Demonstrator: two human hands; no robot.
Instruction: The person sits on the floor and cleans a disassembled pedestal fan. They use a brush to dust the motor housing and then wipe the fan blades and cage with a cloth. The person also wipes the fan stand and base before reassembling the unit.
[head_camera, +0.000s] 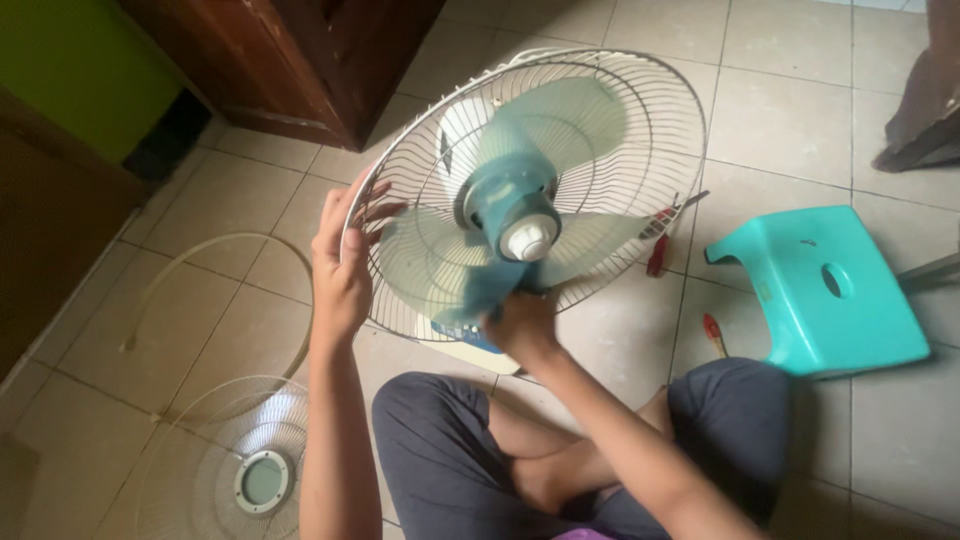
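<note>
A fan with pale teal blades (560, 120) and a white hub cap (528, 240) stands tilted on the tiled floor in front of me, its rear wire guard (650, 110) still around the blades. My left hand (340, 260) grips the guard's left rim. My right hand (520, 322) is at the lower blade, fingers closed on its blurred edge. The fan's base is mostly hidden behind my right hand.
The detached front wire guard (240, 470) lies on the floor at lower left, a thin plastic rim ring (200, 245) beyond it. A red-handled screwdriver (658, 250) and another tool (714, 332) lie right of the fan. A teal plastic stool (830, 290) stands right; a wooden cabinet (290, 60) behind.
</note>
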